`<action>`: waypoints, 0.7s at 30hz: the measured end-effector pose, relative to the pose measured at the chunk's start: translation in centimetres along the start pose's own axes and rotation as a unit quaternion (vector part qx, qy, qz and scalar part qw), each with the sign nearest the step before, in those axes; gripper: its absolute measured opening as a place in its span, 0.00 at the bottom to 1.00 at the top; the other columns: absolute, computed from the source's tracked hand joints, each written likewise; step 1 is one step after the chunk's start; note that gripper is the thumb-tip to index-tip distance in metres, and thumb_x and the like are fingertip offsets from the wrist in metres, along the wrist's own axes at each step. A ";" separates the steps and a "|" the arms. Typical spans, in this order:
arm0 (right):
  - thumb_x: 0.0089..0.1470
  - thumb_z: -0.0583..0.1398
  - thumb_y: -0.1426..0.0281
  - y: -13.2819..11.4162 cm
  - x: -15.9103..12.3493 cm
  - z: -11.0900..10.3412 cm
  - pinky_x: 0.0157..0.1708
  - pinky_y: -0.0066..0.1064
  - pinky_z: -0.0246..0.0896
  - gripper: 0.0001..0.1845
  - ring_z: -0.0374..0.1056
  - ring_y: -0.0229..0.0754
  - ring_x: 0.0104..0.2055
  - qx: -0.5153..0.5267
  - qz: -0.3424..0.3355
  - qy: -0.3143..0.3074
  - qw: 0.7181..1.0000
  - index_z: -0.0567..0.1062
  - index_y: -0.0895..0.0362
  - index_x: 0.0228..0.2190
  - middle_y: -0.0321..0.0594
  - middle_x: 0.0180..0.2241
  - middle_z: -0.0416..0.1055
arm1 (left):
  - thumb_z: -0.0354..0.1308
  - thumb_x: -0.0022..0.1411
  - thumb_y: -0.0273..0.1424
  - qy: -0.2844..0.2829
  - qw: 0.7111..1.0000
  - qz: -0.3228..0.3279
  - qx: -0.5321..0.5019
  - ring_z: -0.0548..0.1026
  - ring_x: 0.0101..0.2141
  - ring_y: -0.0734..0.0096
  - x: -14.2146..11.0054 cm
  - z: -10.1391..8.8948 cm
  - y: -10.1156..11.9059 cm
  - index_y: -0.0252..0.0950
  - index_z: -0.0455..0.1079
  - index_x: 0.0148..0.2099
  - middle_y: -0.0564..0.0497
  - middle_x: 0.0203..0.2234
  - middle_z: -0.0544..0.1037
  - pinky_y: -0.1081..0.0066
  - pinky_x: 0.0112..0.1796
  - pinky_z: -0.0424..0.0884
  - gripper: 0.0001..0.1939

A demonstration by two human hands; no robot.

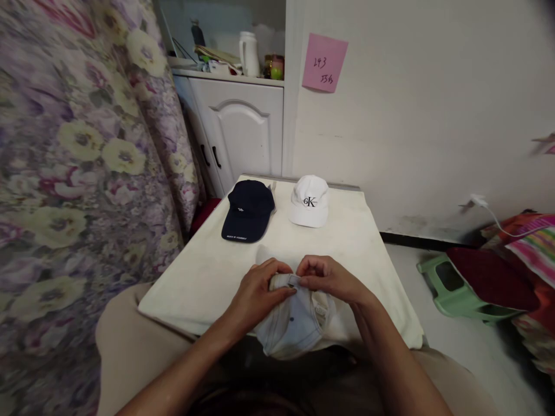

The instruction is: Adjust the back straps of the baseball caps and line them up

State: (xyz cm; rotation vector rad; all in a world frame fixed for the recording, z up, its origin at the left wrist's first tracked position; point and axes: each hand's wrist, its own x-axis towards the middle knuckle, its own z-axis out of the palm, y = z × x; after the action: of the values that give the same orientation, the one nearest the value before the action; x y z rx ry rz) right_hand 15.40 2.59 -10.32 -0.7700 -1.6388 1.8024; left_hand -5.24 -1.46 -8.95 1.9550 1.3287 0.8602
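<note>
Pinching with thumb and fingers, my left hand (259, 289) grips the band of a pale blue cap (297, 329). Its palm faces in, with the thumb below and the other fingers bent over the top. My right hand (329, 278) comes from the other side, fingers curled and thumb pressed close, pinching the same band. The tips of both hands are very near each other. My left arm slants up from the bottom left, and my right arm slants up from the bottom right, bent at the wrist. The pale blue cap hangs, open side showing, at the middle of the near edge of the surface (208, 283). I cannot tell if it touches the cloth. A dark blue cap (250, 208) sits by the far left corner, brim toward me. A white cap (309, 193) with black letters sits near the middle of the far edge.
</note>
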 end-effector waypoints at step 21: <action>0.50 0.62 0.74 -1.2 0.3 2.7 0.22 0.27 0.47 0.03 0.53 0.33 0.21 -0.277 -0.059 0.226 0.932 0.74 0.56 0.26 0.27 0.19 0.58 | 0.63 0.57 0.29 0.055 0.995 0.013 0.076 0.74 0.36 0.65 -0.1 0.7 -1.6 0.40 0.69 0.41 0.55 0.35 0.75 0.68 0.37 0.66 0.09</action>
State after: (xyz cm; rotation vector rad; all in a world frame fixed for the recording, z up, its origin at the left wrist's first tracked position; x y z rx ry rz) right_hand 13.26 1.12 -8.91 -1.1943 -1.8252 0.9682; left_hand -5.61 -1.17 -10.67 2.0708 1.4740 0.9150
